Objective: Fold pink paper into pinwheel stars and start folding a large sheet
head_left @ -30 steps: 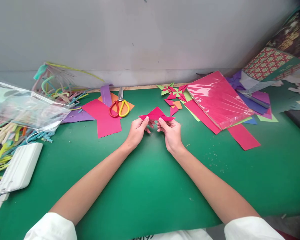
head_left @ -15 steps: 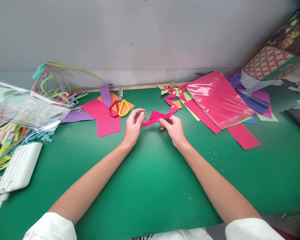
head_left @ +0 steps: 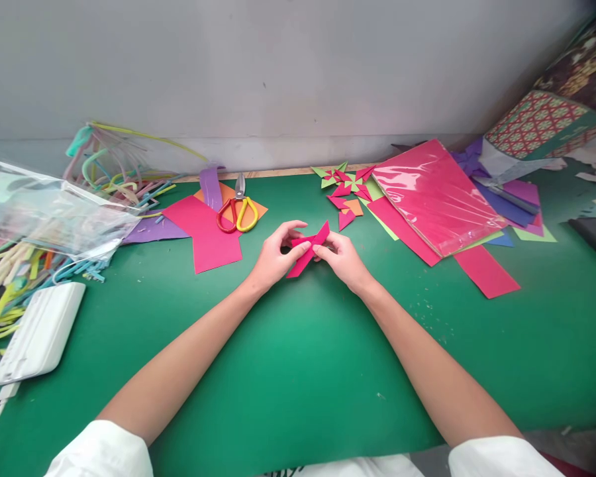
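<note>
Between my two hands is a folded pink paper piece point(head_left: 308, 253), tilted, one pointed end up to the right and the other down to the left. My left hand point(head_left: 279, 253) pinches its left side, thumb on the near face. My right hand point(head_left: 342, 257) grips the right side the same way, its thumb close to the left one. Fingers behind the paper are partly hidden. Just beyond my right hand lie several folded pink and green paper shapes point(head_left: 350, 183), with a small orange paper square point(head_left: 353, 208) near them.
Red-and-yellow-handled scissors point(head_left: 238, 205) rest on pink paper point(head_left: 216, 248) and orange paper at left. A plastic-wrapped pink paper pack point(head_left: 440, 202) lies at right. Coloured strips point(head_left: 30, 271), a clear bag point(head_left: 44, 205) and a white power bank point(head_left: 40, 331) are far left. A grey wall point(head_left: 278, 73) stands behind.
The folded pink paper has turned from nearly level to a steeper slant. My hands have come closer together, and the left thumb now presses on the paper.
</note>
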The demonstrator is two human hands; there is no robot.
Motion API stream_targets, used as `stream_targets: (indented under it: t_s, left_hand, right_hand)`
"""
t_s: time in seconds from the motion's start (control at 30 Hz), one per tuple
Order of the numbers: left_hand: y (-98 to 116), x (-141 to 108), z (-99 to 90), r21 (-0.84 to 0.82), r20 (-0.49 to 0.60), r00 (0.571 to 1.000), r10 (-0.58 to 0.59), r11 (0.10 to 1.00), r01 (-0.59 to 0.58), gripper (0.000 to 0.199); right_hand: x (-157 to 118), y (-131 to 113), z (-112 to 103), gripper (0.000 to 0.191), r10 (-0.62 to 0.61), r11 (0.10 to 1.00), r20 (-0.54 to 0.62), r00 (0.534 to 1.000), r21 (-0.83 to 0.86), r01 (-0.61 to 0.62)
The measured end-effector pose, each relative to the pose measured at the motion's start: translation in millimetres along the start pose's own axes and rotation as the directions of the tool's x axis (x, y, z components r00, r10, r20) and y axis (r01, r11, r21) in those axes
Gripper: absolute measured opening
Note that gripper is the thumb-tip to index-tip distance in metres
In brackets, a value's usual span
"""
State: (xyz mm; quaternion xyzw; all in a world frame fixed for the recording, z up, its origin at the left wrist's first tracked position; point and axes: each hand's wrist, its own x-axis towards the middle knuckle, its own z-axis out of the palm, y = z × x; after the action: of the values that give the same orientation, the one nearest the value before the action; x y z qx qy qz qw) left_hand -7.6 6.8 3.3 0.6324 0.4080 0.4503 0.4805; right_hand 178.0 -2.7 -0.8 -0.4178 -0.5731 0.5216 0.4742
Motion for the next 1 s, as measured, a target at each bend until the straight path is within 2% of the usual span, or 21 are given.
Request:
stream_targets:
  t_s: [0.07, 0.13, 0.23, 0.33, 0.43, 0.53, 0.73, 0.9, 1.0]
  left_hand:
    - [1, -1, 0.0, 0.014, 0.046, 0.999, 0.0, 1.0, 0.0, 0.048]
    - [0, -1, -0.1, 0.014, 0.05, 0.999, 0.003, 1.0, -0.003, 0.051]
    - [-1, 0, -1.2, -0.073, 0.031, 0.999, -0.011, 0.997, 0.014, 0.054]
    - [-1, 2, -3.6, -0.19, -0.025, 0.999, -0.038, 0.981, 0.032, 0.055]
    - [-1, 4, -6.3, -0.247, -0.065, 0.996, -0.068, 0.968, 0.05, 0.056]
    - [-1, 4, -7.5, -0.268, -0.068, 0.995, -0.076, 0.962, 0.055, 0.06]
    - [1, 2, -4.4, -0.251, -0.03, 0.998, -0.053, 0.967, 0.044, 0.064]
    - [5, 1, -3.3, -0.21, -0.032, 0.998, -0.047, 0.977, 0.039, 0.071]
    - [5, 1, -4.2, -0.221, -0.048, 0.997, -0.054, 0.974, 0.042, 0.071]
  right_hand:
    - [0, -2, 0, 0.02, 0.006, 1.0, -0.018, 1.0, -0.006, -0.006]
    - [-1, -4, 1, 0.024, -0.008, 1.0, -0.107, 0.994, 0.002, 0.008]
    - [-4, -9, 3, 0.017, -0.069, 0.997, -0.195, 0.978, -0.029, 0.065]
    - [-8, -14, 4, 0.021, -0.161, 0.98, -0.139, 0.977, -0.142, 0.141]
    - [-10, -16, 5, 0.028, -0.238, 0.94, 0.025, 0.971, -0.244, 0.237]
    - [-11, -14, 10, 0.027, -0.252, 0.933, 0.118, 0.96, -0.235, 0.274]
    - [-11, -11, 15, 0.022, -0.128, 0.992, 0.031, 0.991, -0.012, 0.128]
    - [-8, -11, 10, 0.027, -0.209, 0.967, 0.074, 0.975, -0.13, 0.217]
    - [-8, -10, 9, 0.021, -0.234, 0.958, 0.086, 0.968, -0.15, 0.245]
